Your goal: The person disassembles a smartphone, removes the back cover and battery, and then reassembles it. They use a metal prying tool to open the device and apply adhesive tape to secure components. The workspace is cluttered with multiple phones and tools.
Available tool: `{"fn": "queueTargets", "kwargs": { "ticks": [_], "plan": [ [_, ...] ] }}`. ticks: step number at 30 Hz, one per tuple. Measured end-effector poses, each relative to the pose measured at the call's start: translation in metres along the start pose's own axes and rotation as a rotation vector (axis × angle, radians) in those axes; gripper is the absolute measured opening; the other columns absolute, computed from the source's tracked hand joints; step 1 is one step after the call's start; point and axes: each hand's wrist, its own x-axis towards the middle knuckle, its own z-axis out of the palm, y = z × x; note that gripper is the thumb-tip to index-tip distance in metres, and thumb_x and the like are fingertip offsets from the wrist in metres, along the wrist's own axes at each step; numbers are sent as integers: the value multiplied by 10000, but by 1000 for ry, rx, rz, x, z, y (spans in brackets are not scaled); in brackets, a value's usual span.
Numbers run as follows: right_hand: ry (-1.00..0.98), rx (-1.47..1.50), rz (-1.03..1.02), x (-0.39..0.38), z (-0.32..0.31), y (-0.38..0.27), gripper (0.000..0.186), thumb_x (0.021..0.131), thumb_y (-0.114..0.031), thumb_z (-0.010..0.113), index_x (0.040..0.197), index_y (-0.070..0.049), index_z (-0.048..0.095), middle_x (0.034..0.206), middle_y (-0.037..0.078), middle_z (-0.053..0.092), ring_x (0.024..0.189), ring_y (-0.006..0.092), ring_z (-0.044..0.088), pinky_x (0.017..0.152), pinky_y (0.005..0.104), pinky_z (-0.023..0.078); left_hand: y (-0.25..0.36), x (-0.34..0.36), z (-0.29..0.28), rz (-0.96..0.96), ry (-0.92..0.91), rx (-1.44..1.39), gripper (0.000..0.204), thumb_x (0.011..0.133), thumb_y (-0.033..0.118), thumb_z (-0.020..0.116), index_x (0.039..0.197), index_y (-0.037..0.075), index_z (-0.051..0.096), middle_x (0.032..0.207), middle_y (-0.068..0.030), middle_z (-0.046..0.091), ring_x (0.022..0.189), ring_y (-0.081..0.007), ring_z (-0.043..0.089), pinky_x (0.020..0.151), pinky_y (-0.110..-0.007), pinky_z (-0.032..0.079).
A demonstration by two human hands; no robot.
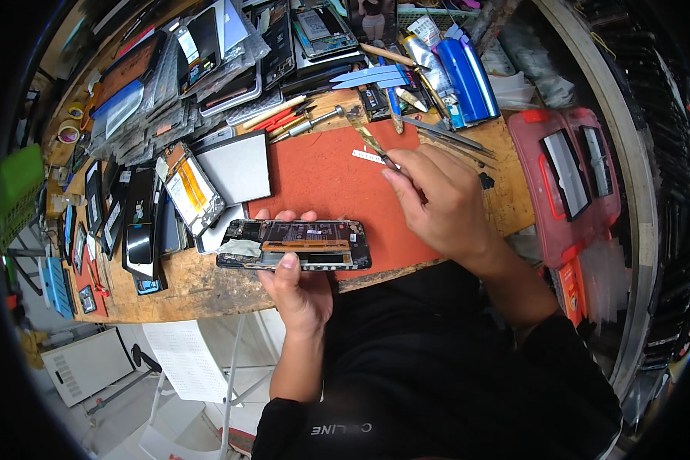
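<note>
My left hand [295,295] grips an opened phone [341,234] from below, thumb on its lower edge and fingertips behind the upper one. Its dark insides show an orange flex cable and a pale strip at the left end. My right hand [441,195], above and right of the phone, pinches a thin, stained tool [368,134] whose tip points up and away. Beneath them lies a red mat [307,169]. A small white label strip [364,156] is beside the tool. A disassembled phone part with orange cables [190,188] rests on a grey slab left of the mat.
The cluttered wooden bench [192,291] holds stacks of phones and bagged parts [207,61], pens and hand tools [284,115], and blue tubes [460,73]. A red plastic case [533,153] sits at the right. A white folding chair [180,360] stands below the bench's front edge.
</note>
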Motion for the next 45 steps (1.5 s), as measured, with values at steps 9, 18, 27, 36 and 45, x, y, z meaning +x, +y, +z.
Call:
{"fn": "queueTargets", "kwargs": {
  "ticks": [9,18,27,36,45],
  "plan": [
    [33,-37,-34,-1,-1,7,217,880,-86,771,1071,-35,680,856,114,629,761,333,661,685,431,533,3,7,-12,-77,-115,-91,778,968,342,625,1612,42,306,1471,-167,544,1395,-339,537,1122,-682,473],
    [-480,884,500,-18,0,-28,197,1036,-186,686,1076,5,659,868,55,692,761,147,669,684,313,521,11,11,1,-97,-404,85,1044,961,598,658,1664,24,142,1675,-274,279,1524,-410,375,1248,-557,341],
    [-664,1194,570,-30,14,-29,191,1080,-144,620,1177,20,623,1015,41,701,936,51,624,808,249,515,4,23,9,-162,-516,-304,921,1053,678,293,1648,-20,206,1459,-235,533,1419,-380,491,1170,-480,428],
    [-533,1248,496,-38,22,-35,292,1063,-146,646,1272,49,584,1151,87,685,1044,105,628,906,311,529,0,23,18,-217,-236,-106,779,1092,608,349,1568,-10,363,1380,-231,639,1267,-348,647,1057,-476,559],
    [-420,748,461,-20,3,-28,238,1059,-161,639,1192,36,649,976,145,734,923,172,726,810,321,566,-1,26,21,-125,-214,-31,400,1134,249,452,1458,15,444,1330,-293,643,1174,-334,702,989,-462,603]
  ]
}}
